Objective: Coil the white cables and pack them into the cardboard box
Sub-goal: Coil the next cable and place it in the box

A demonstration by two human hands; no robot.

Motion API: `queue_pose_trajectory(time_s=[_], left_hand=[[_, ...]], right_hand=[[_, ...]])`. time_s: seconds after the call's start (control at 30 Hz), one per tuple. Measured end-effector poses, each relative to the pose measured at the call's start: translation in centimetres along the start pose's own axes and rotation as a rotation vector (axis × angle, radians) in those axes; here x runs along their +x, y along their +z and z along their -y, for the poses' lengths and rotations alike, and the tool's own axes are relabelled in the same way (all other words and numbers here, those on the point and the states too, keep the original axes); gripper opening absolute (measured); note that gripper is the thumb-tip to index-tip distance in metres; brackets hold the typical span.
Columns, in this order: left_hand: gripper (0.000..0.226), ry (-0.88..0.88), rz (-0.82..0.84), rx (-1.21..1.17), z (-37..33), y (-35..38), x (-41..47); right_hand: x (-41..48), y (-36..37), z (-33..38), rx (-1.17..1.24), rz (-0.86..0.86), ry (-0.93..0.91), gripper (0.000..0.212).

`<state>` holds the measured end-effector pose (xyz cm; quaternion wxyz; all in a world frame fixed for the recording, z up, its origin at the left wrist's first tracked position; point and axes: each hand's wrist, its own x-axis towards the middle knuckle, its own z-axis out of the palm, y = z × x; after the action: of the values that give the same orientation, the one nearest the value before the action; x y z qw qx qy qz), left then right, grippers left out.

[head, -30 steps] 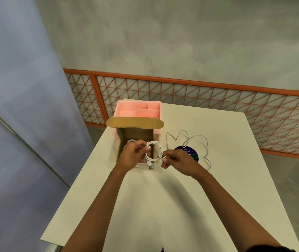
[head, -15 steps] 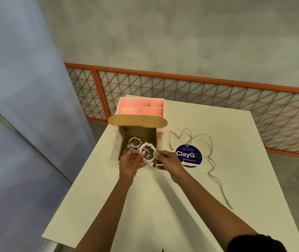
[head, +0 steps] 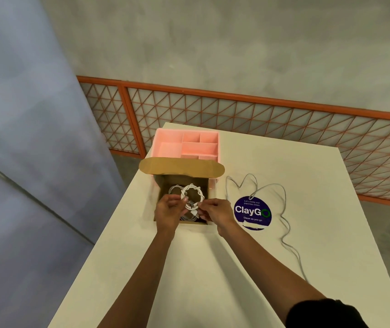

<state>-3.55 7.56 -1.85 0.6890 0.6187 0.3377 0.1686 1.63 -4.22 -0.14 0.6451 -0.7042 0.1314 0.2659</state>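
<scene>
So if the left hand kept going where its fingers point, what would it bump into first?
The left hand pinches the coiled white cable, so that comes first. Past it is probably the cardboard box back wall, though depth is unclear.

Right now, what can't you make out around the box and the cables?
All in the head view:
- Cardboard box near floor: covered by the left hand and right hand, which hold the coiled cable over it.
- Count of coils inside: they overlap, partly under the hands.
- Loose cable near end: runs behind the right forearm.
- Pink organizer front compartments: hidden by the box flap.
</scene>
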Motion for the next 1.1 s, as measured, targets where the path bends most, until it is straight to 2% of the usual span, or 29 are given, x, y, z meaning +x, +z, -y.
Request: queue_pose_trajectory(time_s=[0.13, 0.2, 0.37, 0.53, 0.7, 0.9, 1.0, 1.1], left_hand=[[0.024, -0.066, -0.065, 0.134, 0.7, 0.7, 2.1], [0.025, -0.083, -0.099, 0.257, 1.1, 1.0, 3.3], [0.020, -0.035, -0.086, 0.483, 1.2, 1.9, 5.4], [0.029, -0.073, -0.076, 0.765, 1.4, 2.8, 6.7], [0.030, -0.132, -0.071, 0.827, 1.0, 3.7, 6.9], [0.028, -0.106, -0.073, 0.849, 1.7, 3.5, 7.0], [0.026, -0.038, -0.091, 0.865, 1.8, 3.1, 5.6], [0.018, 0.133, -0.034, 0.783, 2.5, 2.4, 4.0]], right_hand=[[1.6, 1.1, -0.4, 0.027, -0.111, 0.033, 0.011], [2.5, 1.7, -0.8, -0.067, -0.150, 0.035, 0.012], [3.5, 2.7, -0.8, -0.245, -0.025, 0.016, 0.029], [4.6, 2.8, -0.1, -0.255, 0.055, 0.071, 0.032], [5.2, 3.1, 0.5, -0.244, 0.138, 0.103, 0.032], [4.6, 2.5, 0.9, -0.263, 0.164, 0.086, 0.031], [4.1, 1.1, 0.7, -0.393, 0.172, -0.018, 0.029], [2.8, -1.1, 1.2, -0.512, 0.198, -0.139, 0.029]])
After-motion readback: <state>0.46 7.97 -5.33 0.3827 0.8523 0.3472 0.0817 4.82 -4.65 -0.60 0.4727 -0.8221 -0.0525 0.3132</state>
